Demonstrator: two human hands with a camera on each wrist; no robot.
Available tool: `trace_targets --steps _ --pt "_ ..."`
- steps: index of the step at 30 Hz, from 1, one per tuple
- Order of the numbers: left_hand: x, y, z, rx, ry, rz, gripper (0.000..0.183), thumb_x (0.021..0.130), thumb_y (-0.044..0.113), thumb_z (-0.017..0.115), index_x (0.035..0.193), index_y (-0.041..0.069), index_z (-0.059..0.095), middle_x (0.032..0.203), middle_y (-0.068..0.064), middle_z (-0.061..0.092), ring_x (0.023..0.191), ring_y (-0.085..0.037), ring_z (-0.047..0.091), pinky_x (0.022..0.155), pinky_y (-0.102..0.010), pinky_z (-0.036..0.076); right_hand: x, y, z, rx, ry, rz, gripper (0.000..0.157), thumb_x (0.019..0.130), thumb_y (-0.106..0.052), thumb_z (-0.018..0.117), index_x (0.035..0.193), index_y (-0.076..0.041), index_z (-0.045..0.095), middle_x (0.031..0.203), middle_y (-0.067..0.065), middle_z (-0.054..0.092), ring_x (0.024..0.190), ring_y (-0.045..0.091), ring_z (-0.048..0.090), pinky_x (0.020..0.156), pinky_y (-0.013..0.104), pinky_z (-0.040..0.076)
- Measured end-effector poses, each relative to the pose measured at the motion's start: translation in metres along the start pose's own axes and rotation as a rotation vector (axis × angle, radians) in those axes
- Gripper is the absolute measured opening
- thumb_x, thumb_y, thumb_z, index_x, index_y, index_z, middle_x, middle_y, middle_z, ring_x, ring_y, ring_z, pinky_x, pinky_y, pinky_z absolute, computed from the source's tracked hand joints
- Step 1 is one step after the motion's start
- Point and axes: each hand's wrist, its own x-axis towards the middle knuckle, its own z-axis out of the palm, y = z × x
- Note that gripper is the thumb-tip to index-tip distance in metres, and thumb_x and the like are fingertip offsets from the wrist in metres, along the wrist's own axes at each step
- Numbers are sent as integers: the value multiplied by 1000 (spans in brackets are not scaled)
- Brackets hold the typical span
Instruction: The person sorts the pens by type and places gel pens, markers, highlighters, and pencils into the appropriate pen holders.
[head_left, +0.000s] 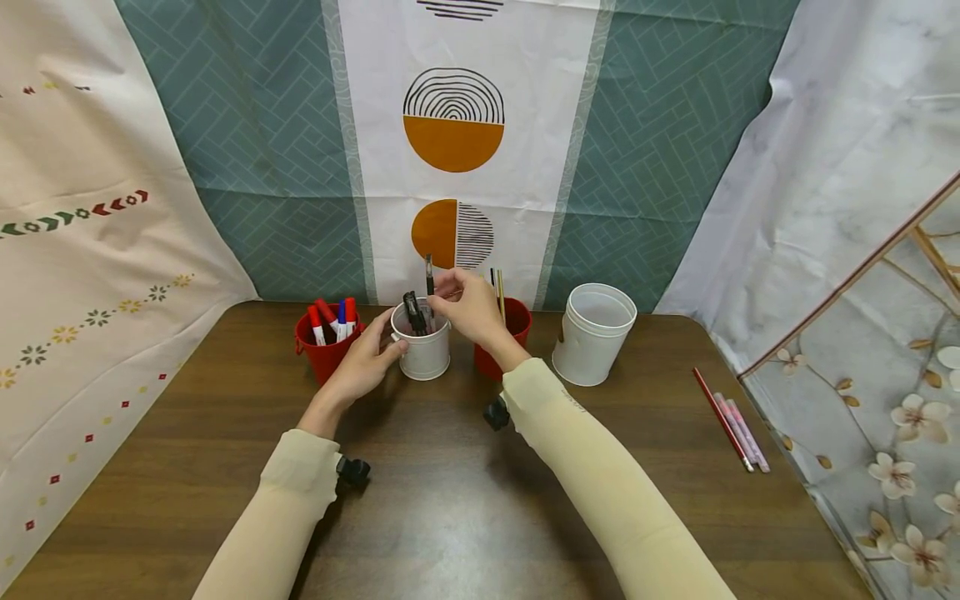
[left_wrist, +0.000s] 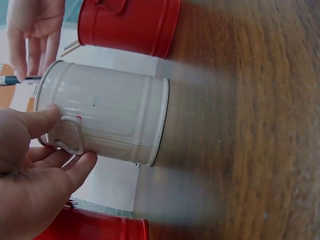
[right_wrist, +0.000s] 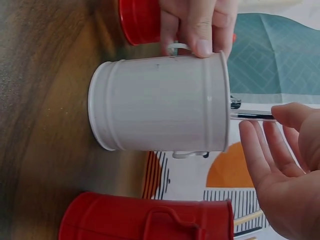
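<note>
A small white metal bucket (head_left: pixel 426 360) stands upright on the table. My left hand (head_left: pixel 365 358) grips it at the left, thumb and fingers about the rim and side handle (left_wrist: pixel 71 135). Above its mouth, my right hand (head_left: pixel 472 310) pinches a slim pen (right_wrist: pixel 252 115) with a clear and black barrel. The pen is upright, and its lower end is inside the bucket. Several black pens or markers (head_left: pixel 414 312) lean in the same bucket; their lower parts are hidden by its wall.
Left of the hands, a red bucket (head_left: pixel 324 360) holds red and blue markers (head_left: pixel 342 321). Another red bucket (head_left: pixel 517 321), with thin sticks or pencils (head_left: pixel 500 292), stands partly behind my right wrist. Farther right are a larger white bucket (head_left: pixel 592 346), a red pencil (head_left: pixel 722 417) and two pink pens (head_left: pixel 738 429).
</note>
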Motion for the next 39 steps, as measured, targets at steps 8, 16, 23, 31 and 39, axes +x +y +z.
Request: trace_targets --steps 8,16,23,31,39 --pt "-1 1 0 -2 1 11 67 110 9 57 168 5 24 168 -21 35 156 -41 34 126 -59 31 -1 7 6 -2 -8 19 20 96 -11 79 114 -6 72 102 8 77 92 20 72 82 26 61" --pt "0 1 1 5 5 8 67 109 8 57 167 5 24 168 -22 35 155 -42 35 125 -60 31 -5 1 -11 -46 -4 -26 19 97 -12 76 115 -7 74 105 6 77 94 20 73 87 28 61" --pt "1 -1 1 8 8 9 66 109 6 57 166 3 25 167 -23 37 154 -43 37 124 -59 34 -18 -8 -64 -67 -19 -77 19 97 -12 75 116 -8 74 108 7 78 94 23 75 88 36 62" --pt "2 -2 1 -1 8 -5 67 109 6 57 167 4 25 168 -22 35 155 -42 35 124 -59 33 -42 -13 -146 -199 37 -132 19 97 -14 77 115 -8 75 107 7 79 93 22 77 80 30 60" --pt "3 1 1 -4 12 -9 68 109 7 59 168 6 25 169 -20 34 156 -41 34 126 -58 31 -74 -6 -224 -362 152 -146 18 96 -12 78 113 -9 75 101 7 79 81 0 70 71 15 50"
